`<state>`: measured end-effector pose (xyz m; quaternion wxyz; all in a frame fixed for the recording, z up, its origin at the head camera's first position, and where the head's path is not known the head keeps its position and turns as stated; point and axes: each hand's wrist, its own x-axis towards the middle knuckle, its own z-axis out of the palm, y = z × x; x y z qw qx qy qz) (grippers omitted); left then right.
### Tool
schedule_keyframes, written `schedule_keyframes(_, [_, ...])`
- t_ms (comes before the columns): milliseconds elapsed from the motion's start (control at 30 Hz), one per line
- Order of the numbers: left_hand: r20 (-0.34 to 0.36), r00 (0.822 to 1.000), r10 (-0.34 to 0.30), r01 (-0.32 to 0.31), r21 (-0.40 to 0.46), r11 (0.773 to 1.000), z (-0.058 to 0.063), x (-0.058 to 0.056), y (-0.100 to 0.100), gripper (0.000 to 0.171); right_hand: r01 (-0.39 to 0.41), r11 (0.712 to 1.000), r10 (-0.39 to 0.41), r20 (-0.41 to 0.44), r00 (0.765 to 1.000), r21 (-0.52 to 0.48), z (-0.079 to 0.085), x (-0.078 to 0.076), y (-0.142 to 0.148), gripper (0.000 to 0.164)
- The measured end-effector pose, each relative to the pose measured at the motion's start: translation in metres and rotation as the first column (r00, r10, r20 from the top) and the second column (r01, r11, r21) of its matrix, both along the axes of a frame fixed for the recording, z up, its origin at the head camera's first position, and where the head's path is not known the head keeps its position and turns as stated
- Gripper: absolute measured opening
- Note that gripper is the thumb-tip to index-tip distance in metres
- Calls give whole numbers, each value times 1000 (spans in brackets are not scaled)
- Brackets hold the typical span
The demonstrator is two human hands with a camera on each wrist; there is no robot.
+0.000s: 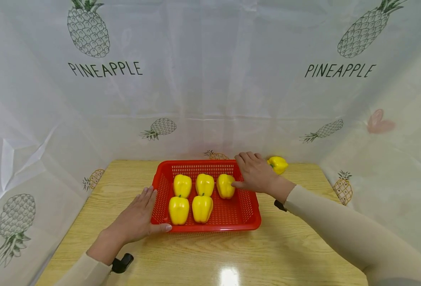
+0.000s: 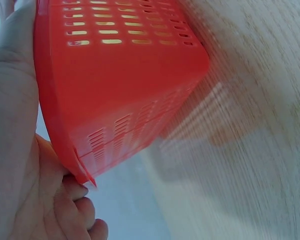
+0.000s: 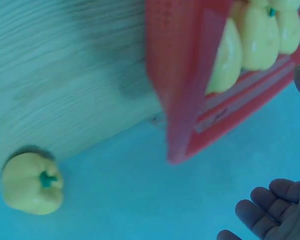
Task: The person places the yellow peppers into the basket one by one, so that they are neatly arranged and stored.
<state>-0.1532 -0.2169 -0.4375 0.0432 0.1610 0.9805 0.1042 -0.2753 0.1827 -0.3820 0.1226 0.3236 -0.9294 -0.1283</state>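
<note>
A red plastic basket with slotted walls holds several yellow bell peppers, three in the back row and two in front. My left hand rests against the basket's left side, fingers along the rim and thumb at the front corner; the left wrist view shows the rim beside the palm. My right hand hovers over the basket's back right rim, fingers extended, holding nothing. Its thumb overlaps the back-right pepper in the head view. Another yellow pepper lies outside, just right of that hand.
The light wooden table carries the basket near its back edge. White sheeting printed with pineapples hangs behind and on both sides. In the right wrist view, the outside pepper lies by the table's edge, green stem showing.
</note>
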Motion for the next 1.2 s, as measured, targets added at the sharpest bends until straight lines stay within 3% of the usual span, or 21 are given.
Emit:
schedule_keyframes(467, [-12,1000,-11,11,2,1000,-1,1,-2,130,155,974,-161,-21,987,-162,-7,-29,81,85])
schedule_keyframes(667, [14,1000,-8,7,25,1000,0,1,-1,129,251,954,-248,42,968,-163,-15,-39,109,83])
schedule_keyframes(900, [8,1000,-10,10,34,999,-1,2,-1,127,314,939,-302,100,948,-142,-29,-44,127,81])
schedule_keyframes(1200, [31,999,6,-8,44,999,-5,-1,-3,129,321,936,-301,141,943,-147,-54,-55,136,92])
